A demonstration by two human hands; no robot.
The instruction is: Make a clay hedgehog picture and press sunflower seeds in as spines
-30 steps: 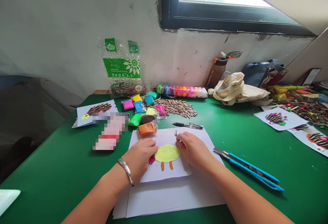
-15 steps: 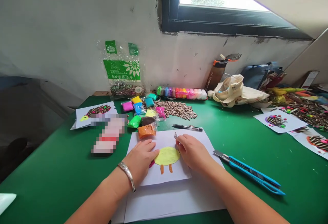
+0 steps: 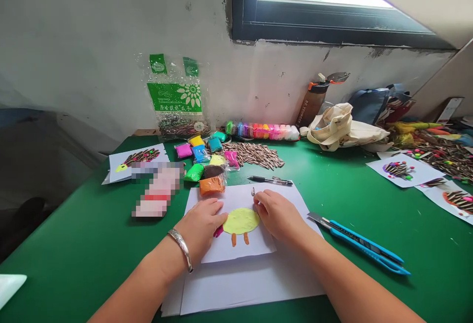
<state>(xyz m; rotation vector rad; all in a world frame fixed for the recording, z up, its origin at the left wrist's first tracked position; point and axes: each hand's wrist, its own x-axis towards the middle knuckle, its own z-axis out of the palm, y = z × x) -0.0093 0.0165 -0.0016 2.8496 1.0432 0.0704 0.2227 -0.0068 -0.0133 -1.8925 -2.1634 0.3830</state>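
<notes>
A yellow clay oval (image 3: 241, 221) lies flattened on a small white sheet (image 3: 254, 250). Two orange-brown clay legs (image 3: 234, 240) extend below it, and a magenta clay piece (image 3: 219, 231) shows at its left end. My left hand (image 3: 201, 222), with a silver bangle at the wrist, rests open on the sheet, thumb at the oval's left edge. At the right edge my right hand (image 3: 277, 209) has its fingers pinched together; whatever is between them is hidden. One sunflower seed (image 3: 253, 191) lies just beyond those fingertips.
Bagged clay (image 3: 212, 185) and a sunflower seed heap (image 3: 258, 155) are behind the paper, near a black pen (image 3: 269, 180). A blue utility knife (image 3: 362, 244), blade exposed, lies right of my right hand. Seed pictures (image 3: 402, 170) sit farther right, and another card (image 3: 136, 160) at left.
The whole view has shifted slightly upward. Both hands keep nearly the same pose beside the yellow oval, and slightly more of the magenta piece shows.
</notes>
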